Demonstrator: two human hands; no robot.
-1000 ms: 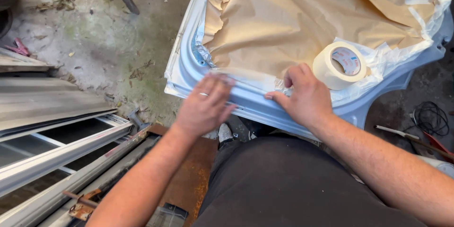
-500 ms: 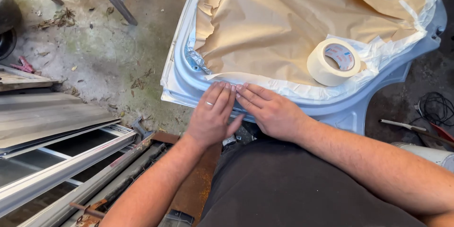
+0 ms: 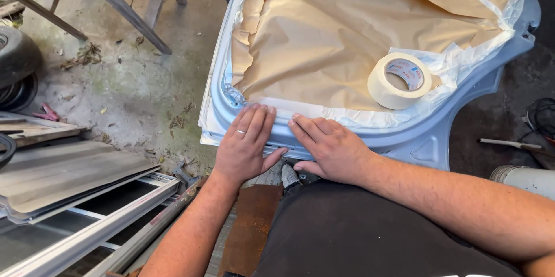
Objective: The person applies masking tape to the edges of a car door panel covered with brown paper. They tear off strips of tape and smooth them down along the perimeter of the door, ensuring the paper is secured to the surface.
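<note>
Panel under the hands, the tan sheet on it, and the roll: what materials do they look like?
Panel: probably painted sheet metal; smooth pale-blue gloss, pressed contours.
Tan sheet: looks like kraft masking paper; matte, creased, wrinkled at its edge.
Roll: cream paper masking tape on what seems a card core; the same cream strip lies by the left hand and right hand.

Both hands, left hand (image 3: 245,149) and right hand (image 3: 328,147), press flat on the taped edge of a pale blue panel (image 3: 428,141) covered in brown paper (image 3: 324,40); a tape roll (image 3: 400,80) lies nearby.
</note>
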